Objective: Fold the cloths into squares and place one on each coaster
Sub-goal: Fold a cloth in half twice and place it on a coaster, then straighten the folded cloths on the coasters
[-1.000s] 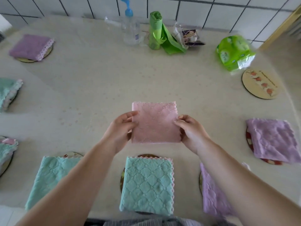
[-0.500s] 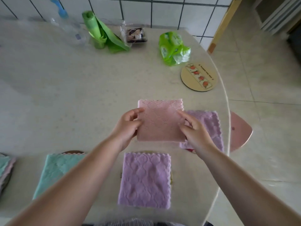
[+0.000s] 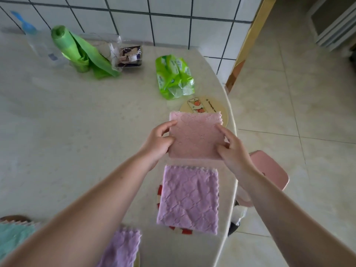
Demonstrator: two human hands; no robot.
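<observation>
**Ana:** White tiles are running along the back wall, and below them the pale table (image 3: 81,120) is curving away to the right, where floor is showing past its rim.

**Ben:** And right in the middle of the head view, the pink cloth (image 3: 194,136) is hanging folded into a square, held up over the table near its right edge.

**Ana:** Left hand (image 3: 159,142) is pinching its left side, thumb on top. Right hand (image 3: 232,149) is pinching the right side, fingertips spreading over the face. Both arms are reaching forward, forearms converging on the cloth.

**Ben:** Its far edge is overlapping the bare coaster (image 3: 215,106) from this angle. That looks like the target to me.

**Ana:** I'd agree. Nearer us, a purple cloth (image 3: 189,199) is already lying on a red coaster (image 3: 159,193).

**Ben:** Risks?

**Ana:** The coaster is sitting right by the table rim. Letting go too far right, and a corner could be drooping over the side, maybe dragging the whole square off toward that pink stool (image 3: 269,176).

**Ben:** Also the fold. Releasing one hand before the other could be letting the layers slide open.

**Ana:** And the green packet (image 3: 174,78) is lying just beyond the coaster. Overshooting forward could be nudging it.

**Ben:** Whether the cloth is touching the table yet, I can't be telling from here.
</observation>
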